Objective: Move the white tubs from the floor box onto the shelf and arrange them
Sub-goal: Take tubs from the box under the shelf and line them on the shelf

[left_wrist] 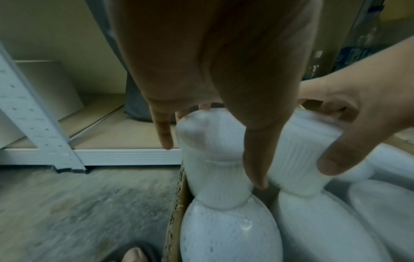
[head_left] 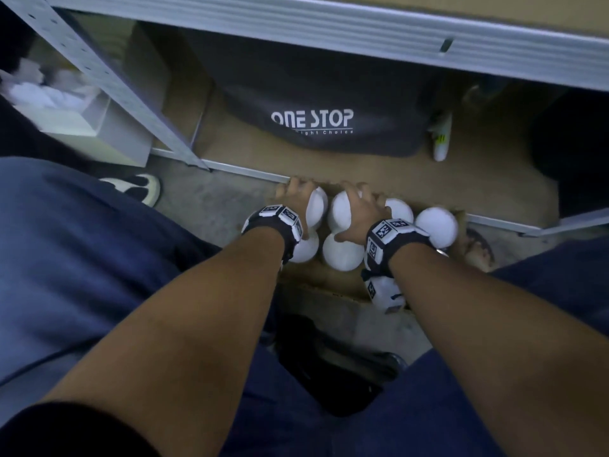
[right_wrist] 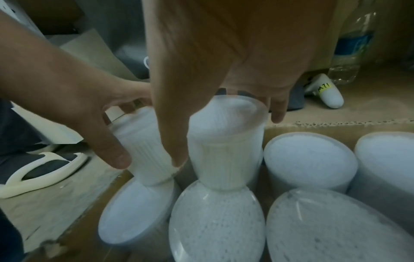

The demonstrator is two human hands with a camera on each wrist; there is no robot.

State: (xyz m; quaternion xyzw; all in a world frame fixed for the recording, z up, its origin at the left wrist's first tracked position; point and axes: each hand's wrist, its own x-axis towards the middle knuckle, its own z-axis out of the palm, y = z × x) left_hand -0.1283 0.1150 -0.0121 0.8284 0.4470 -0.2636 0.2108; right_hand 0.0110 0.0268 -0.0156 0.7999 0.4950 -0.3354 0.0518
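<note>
Several white lidded tubs stand in a cardboard floor box (head_left: 329, 286) in front of the low shelf board (head_left: 362, 169). My left hand (head_left: 296, 197) grips the far-left tub (head_left: 318, 206) from above, with the thumb (left_wrist: 255, 159) on its ribbed near side and the fingers behind it. Right beside it, my right hand (head_left: 357, 206) grips the neighbouring tub (head_left: 341, 211) the same way. In the wrist views both held tubs (left_wrist: 210, 141) (right_wrist: 226, 141) sit higher than the lids of the near-row tubs (right_wrist: 215, 221). Two more tubs (head_left: 436, 225) stand to the right in the box.
A dark bag printed "ONE STOP" (head_left: 323, 127) fills the back of the low shelf, with a white bottle-like thing (head_left: 441, 140) to its right. A perforated metal upright (head_left: 115, 94) slants at the left. A slipper (head_left: 138, 188) and a sandalled foot (head_left: 478, 250) flank the box.
</note>
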